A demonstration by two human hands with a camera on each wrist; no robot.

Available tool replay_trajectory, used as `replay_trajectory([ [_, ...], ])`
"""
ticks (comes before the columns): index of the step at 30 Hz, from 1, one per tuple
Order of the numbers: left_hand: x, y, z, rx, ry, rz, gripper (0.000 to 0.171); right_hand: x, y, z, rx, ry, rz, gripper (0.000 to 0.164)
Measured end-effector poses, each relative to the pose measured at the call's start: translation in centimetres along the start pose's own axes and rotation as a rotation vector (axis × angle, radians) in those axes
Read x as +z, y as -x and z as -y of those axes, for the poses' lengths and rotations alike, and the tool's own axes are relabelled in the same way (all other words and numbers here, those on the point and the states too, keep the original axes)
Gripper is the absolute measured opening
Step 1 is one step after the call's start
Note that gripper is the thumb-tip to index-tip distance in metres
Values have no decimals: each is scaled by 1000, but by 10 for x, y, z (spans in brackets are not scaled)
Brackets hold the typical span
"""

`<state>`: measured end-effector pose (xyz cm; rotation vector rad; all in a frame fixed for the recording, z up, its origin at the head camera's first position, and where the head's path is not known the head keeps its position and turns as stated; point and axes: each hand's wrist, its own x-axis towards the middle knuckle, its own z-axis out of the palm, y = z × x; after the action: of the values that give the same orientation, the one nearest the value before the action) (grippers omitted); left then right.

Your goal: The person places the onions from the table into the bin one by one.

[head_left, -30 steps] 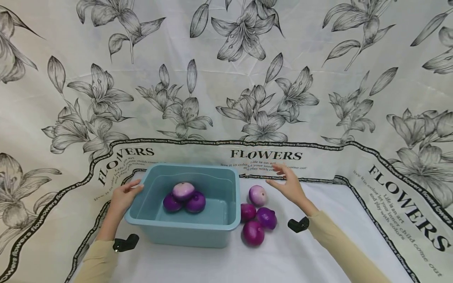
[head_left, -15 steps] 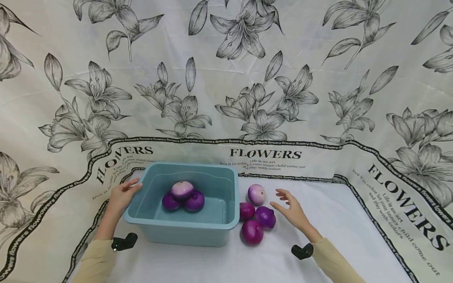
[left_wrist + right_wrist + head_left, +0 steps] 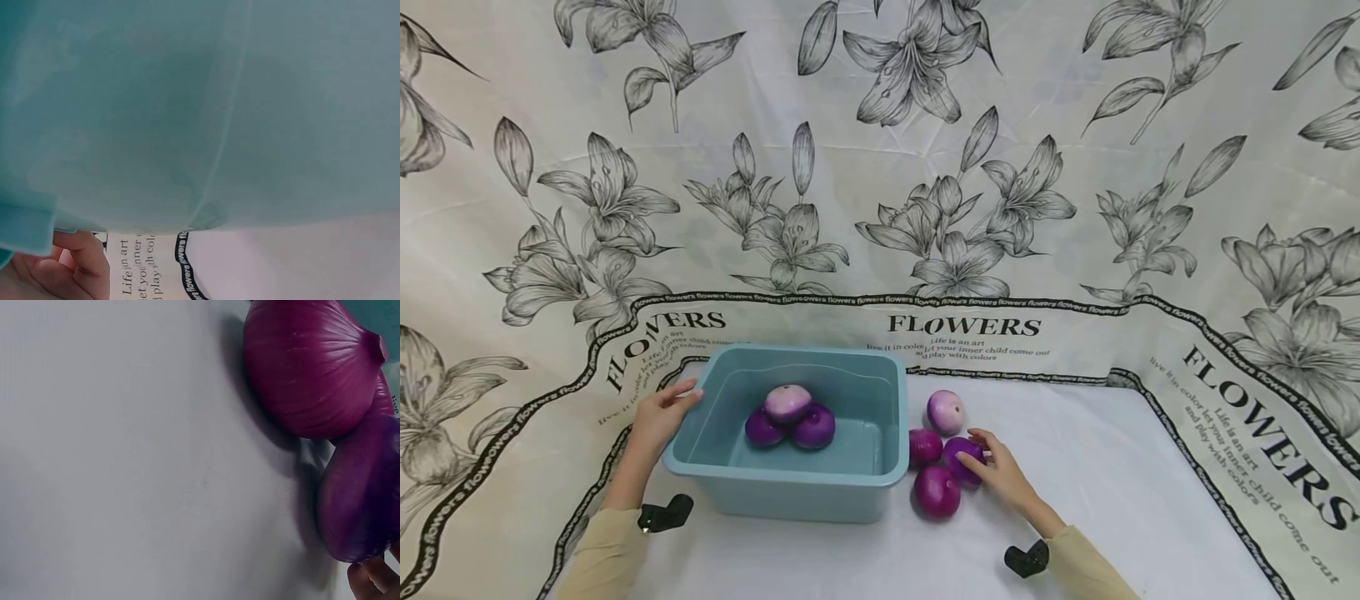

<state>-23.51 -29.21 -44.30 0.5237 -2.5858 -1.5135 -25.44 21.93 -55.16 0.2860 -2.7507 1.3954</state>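
Note:
At the left end of a blue-green plastic tub (image 3: 797, 500), my left hand (image 3: 657, 421) grips the rim; in the left wrist view its curled fingers (image 3: 92, 262) show below the rim. Inside the tub lie two dark purple onions with a paler onion (image 3: 787, 403) on top. To the tub's right, my right hand (image 3: 1009, 479) has thumb and fingers around a dark purple onion (image 3: 953, 451). The right wrist view shows fingertips at that onion's lower end. Beside it are a magenta onion (image 3: 937, 493), a second reddish onion (image 3: 925, 448) and a pale one (image 3: 945, 412).
A white cloth (image 3: 1075, 442) covers the table. Behind and at both sides hangs a curtain (image 3: 820, 242) printed with flowers and lettering. Black wrist cameras sit at both sleeves.
My right hand has come down and toward me from above the far side of the onions and now holds the dark purple one. The left hand stays at the tub's rim.

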Motion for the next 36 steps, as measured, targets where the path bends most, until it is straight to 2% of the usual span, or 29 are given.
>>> replay_trajectory([
  [14,1,-1,1,9,10,-10,53,14,3,-4,106,-7,37,76],
  [30,-1,-3,1,14,22,-20,54,26,-4,-2,114,2,-51,76],
  [36,1,-1,1,-5,35,-9,55,27,-2,-4,118,7,-76,71],
])
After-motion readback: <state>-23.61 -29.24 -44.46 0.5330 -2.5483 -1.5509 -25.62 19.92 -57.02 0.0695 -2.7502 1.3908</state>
